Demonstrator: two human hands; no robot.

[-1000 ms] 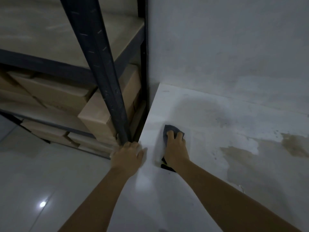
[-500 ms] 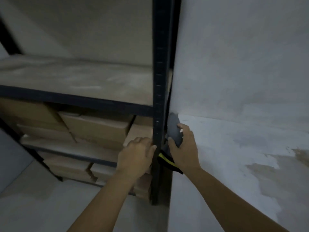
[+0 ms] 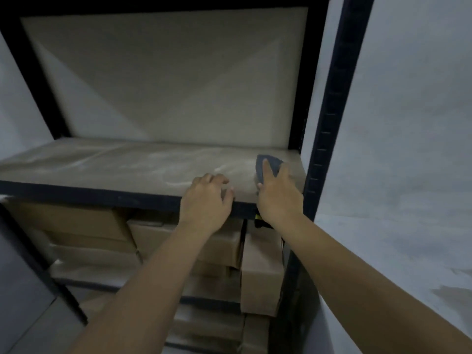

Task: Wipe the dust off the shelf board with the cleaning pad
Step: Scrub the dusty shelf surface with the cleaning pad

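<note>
A dusty beige shelf board (image 3: 115, 164) with pale streaks sits in a dark metal rack. My right hand (image 3: 279, 195) presses a dark grey cleaning pad (image 3: 267, 164) flat on the board's right end, fingers spread over it; only the pad's pointed far tip and a bit of its black-and-yellow back end below my wrist show. My left hand (image 3: 207, 200) rests on the board's front edge just left of the right hand, fingers curled over the dark rail, holding nothing else.
A dark upright post (image 3: 332, 111) stands right of the pad, with a pale wall (image 3: 408, 123) beyond it. Cardboard boxes (image 3: 260, 272) fill the lower shelves. Another shelf's underside (image 3: 166, 72) hangs above the board.
My right hand has carried the pad from the white surface beside the rack, past the post, onto the shelf board. My left hand left the post for the board's front edge.
</note>
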